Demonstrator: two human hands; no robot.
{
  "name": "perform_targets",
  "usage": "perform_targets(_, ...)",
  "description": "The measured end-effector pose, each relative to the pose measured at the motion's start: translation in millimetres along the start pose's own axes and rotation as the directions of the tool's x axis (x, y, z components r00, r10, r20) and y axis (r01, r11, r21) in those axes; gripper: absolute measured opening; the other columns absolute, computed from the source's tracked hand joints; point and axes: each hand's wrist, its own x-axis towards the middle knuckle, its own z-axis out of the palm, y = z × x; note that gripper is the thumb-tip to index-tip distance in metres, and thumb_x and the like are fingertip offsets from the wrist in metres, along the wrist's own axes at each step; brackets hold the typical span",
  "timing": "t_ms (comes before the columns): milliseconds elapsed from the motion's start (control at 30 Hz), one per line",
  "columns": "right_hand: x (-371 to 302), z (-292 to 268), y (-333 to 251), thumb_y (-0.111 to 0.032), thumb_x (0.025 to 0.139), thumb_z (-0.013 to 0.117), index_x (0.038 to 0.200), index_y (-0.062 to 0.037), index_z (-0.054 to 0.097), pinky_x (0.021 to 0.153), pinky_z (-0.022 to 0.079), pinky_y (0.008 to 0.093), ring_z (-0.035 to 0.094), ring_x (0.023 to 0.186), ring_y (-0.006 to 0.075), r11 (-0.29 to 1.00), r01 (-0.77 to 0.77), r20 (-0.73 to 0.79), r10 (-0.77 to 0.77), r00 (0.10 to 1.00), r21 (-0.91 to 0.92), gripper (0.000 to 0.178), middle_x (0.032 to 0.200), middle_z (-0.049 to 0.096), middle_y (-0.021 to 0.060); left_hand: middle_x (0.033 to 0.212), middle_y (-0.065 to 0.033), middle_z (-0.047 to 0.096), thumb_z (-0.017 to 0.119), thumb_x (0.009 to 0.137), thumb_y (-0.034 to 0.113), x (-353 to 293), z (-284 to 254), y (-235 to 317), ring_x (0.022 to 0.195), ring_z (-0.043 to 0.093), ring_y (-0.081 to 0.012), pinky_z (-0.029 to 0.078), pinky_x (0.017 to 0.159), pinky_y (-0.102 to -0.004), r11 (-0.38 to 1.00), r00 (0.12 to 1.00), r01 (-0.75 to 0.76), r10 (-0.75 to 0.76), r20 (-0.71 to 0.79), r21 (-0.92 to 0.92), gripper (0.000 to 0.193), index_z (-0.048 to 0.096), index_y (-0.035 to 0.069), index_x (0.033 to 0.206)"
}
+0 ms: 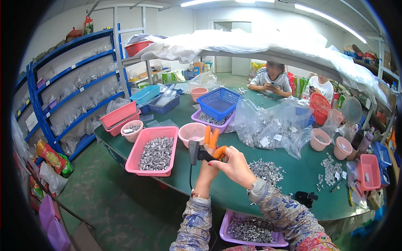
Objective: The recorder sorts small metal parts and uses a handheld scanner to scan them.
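Observation:
My left hand (204, 165) is raised over the near edge of the green table, with orange finger covers on its upright, spread fingers. A black strap (205, 155) with a small grey box-shaped device (194, 152) sits around this hand, and a cable hangs from the device. My right hand (236, 167), also with orange finger covers, reaches across and is closed on the strap at the left palm. A pink basin (130, 161) of small grey metal parts (155, 154) stands to the left. Loose metal parts (268, 172) are heaped to the right.
Behind my hands are a pink round basket (191, 129), a blue basket (217, 98) and clear bags of parts (268, 125). A second black strapped device (306, 198) lies right. Below the table edge is a purple tray (226, 224). Two people sit across the table.

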Motion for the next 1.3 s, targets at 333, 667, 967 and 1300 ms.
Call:
perform_targets(333,-10.6,-30.1,-18.2,-0.02,0.083,0.082,0.097,0.0033,0.068,0.067,0.046,0.0251,0.055,0.072,0.0072,0.855,-0.218,0.205,0.134,0.969,0.47,0.031,0.082,0.066,0.003,0.166,-0.0109,0.019,0.038,0.109,0.023,-6.1,-10.8,103.4,0.146,0.03,-0.0417,0.042,0.111,-0.0515,0.126,0.971,0.091,-0.229,0.06,-0.988,0.061,0.008,0.021,0.162)
perform_targets(667,-39.1,-8.5,-31.7,-0.024,0.075,0.087,0.088,-0.0023,0.07,0.068,0.048,0.0346,0.058,0.079,0.0244,0.944,0.328,0.073,-0.33,0.941,0.044,0.03,0.08,0.06,0.0095,0.161,-0.0192,0.023,0.061,0.099,0.045,45.5,19.1,72.6,0.147,0.026,-0.0393,0.025,0.117,-0.0501,0.591,0.876,0.156,-0.453,-0.166,-0.791,0.074,0.029,0.012,0.156)
perform_targets(967,-49.7,-27.5,-6.7,-0.022,0.075,0.087,0.097,-0.0021,0.067,0.073,0.047,0.035,0.055,0.084,0.0239,0.98,0.173,0.011,-0.173,0.985,-0.1,0.036,0.09,0.058,0.01,0.123,-0.0113,0.061,0.056,0.101,0.013,46.7,25.8,59.7,0.119,0.058,-0.0277,0.045,0.107,-0.042,0.114,0.844,0.294,-0.498,0.201,-0.949,0.03,0.057,0.002,0.13)
perform_targets(1300,-23.3,-46.2,-20.0,-0.02,0.075,0.084,0.101,-0.0021,0.065,0.084,0.047,0.0389,0.058,0.095,0.0292,0.942,0.313,0.384,-0.245,0.89,-0.123,0.038,0.097,0.062,0.0105,0.15,-0.0187,0.038,0.051,0.095,0.061,-51.2,79.0,-14.7,0.143,0.034,-0.0381,0.026,0.119,-0.055,0.215,0.942,0.31,0.063,0.33,-0.926,0.071,0.037,0.017,0.148)
